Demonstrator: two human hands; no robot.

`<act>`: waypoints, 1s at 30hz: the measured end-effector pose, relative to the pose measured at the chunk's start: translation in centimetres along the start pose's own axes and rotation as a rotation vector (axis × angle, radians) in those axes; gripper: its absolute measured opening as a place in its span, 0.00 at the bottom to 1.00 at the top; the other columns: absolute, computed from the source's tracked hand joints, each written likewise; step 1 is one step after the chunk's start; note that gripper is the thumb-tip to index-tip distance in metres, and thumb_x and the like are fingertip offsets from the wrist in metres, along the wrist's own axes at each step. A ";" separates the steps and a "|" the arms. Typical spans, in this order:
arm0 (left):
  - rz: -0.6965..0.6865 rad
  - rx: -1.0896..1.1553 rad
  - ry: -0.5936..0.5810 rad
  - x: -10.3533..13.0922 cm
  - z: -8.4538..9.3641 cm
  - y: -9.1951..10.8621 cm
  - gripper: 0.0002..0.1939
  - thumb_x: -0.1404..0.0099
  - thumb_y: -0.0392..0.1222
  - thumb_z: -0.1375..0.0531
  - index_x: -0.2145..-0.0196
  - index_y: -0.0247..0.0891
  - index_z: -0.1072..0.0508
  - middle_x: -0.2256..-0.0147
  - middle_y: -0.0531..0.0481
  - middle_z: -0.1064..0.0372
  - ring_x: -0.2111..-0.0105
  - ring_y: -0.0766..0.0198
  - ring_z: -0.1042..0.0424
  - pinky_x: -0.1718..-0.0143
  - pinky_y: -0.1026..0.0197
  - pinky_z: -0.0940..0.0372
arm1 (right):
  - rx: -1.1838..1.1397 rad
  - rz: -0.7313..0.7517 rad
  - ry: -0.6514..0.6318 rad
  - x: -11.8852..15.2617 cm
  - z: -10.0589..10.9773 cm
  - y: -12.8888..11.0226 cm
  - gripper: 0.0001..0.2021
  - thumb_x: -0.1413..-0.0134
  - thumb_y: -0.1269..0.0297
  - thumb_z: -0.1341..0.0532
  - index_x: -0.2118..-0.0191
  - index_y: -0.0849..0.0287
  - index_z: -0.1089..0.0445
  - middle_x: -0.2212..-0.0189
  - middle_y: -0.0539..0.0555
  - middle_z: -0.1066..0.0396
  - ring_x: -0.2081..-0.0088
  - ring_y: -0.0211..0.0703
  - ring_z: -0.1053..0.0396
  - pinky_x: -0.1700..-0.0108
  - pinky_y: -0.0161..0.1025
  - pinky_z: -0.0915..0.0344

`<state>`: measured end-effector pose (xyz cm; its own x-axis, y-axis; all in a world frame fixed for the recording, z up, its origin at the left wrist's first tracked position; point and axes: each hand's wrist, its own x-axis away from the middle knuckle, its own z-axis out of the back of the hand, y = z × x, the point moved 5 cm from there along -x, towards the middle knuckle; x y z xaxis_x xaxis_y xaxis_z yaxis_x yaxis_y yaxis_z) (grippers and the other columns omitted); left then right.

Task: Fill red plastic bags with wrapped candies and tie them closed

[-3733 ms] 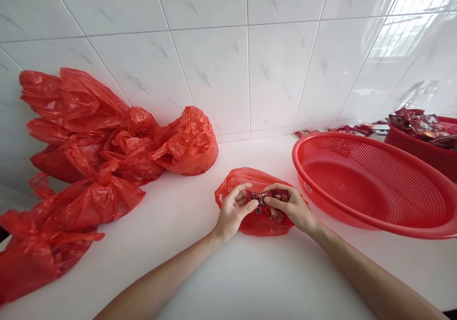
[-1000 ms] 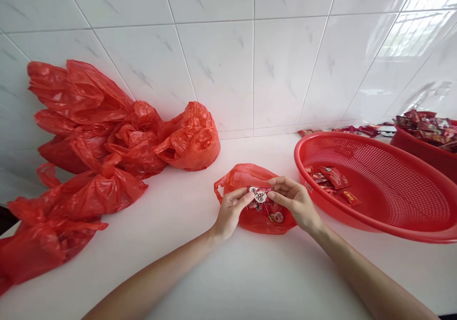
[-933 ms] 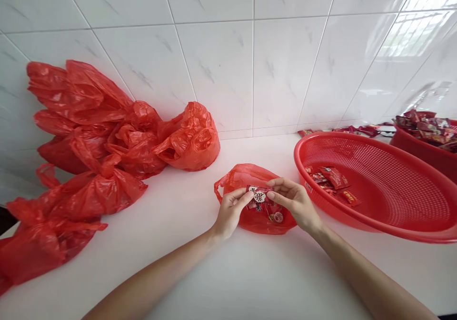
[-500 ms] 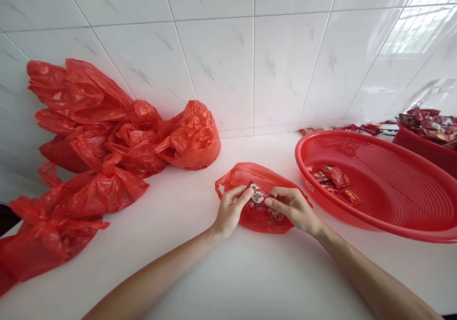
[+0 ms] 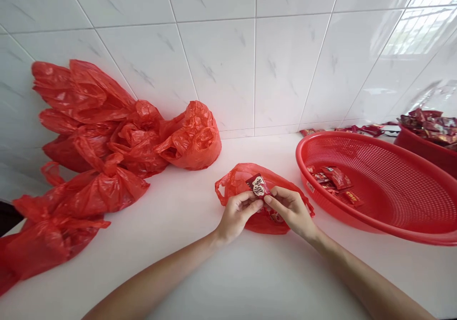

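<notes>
A small dark-red packet (image 5: pixel 258 185) with a cream label and black characters is pinched between my two hands. My left hand (image 5: pixel 237 214) closes on its lower left edge with thumb and fingers. On the right edge, the thumb and fingertips of my right hand (image 5: pixel 288 207) are pressed together. Both hands are over an open red plastic bag (image 5: pixel 236 178) lying on the white table. Inside the bag several more packets (image 5: pixel 276 216) partly show, the rest hidden by my hands.
To the right stands a red perforated basket (image 5: pixel 392 220) with several packets (image 5: pixel 337 177) inside. Behind it, a second red container (image 5: pixel 421 144) is heaped with packets. Several filled red bags (image 5: pixel 96 167) are bunched on the left, against the white tiled wall (image 5: pixel 217 63).
The packet has turned in my fingers and now stands more upright, its label rotated. My left hand has shifted slightly right and down to its lower edge.
</notes>
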<state>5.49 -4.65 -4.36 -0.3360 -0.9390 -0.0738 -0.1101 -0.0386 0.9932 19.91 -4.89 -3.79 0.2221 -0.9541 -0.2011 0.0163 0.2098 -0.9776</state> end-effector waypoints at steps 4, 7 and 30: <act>0.011 -0.143 -0.023 -0.3 0.4 0.3 0.08 0.39 0.45 0.37 0.70 0.37 0.24 0.72 0.51 0.29 0.70 0.62 0.32 0.65 0.60 0.36 | 0.034 0.015 -0.014 -0.3 0.6 -0.8 0.18 0.40 0.47 0.38 0.69 0.58 0.30 0.75 0.50 0.31 0.73 0.38 0.37 0.71 0.36 0.40; 0.047 -0.281 -0.088 -0.3 0.5 0.3 0.07 0.42 0.40 0.40 0.76 0.37 0.27 0.77 0.53 0.34 0.74 0.64 0.38 0.71 0.61 0.41 | 0.010 0.015 0.034 -0.6 1.4 -1.2 0.17 0.43 0.47 0.35 0.68 0.58 0.29 0.73 0.51 0.28 0.72 0.40 0.33 0.69 0.37 0.36; -0.121 -0.309 -0.082 -0.5 1.3 0.8 0.26 0.29 0.63 0.49 0.75 0.39 0.38 0.76 0.53 0.39 0.73 0.65 0.39 0.68 0.60 0.40 | -0.210 -0.082 -0.122 -0.2 0.4 -0.1 0.18 0.41 0.48 0.36 0.70 0.58 0.33 0.79 0.46 0.33 0.81 0.34 0.38 0.79 0.33 0.42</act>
<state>4.33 -3.77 -3.65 -0.4129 -0.8912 -0.1878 0.1303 -0.2619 0.9563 20.22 -4.63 -3.60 0.3447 -0.9305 -0.1240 -0.1607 0.0716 -0.9844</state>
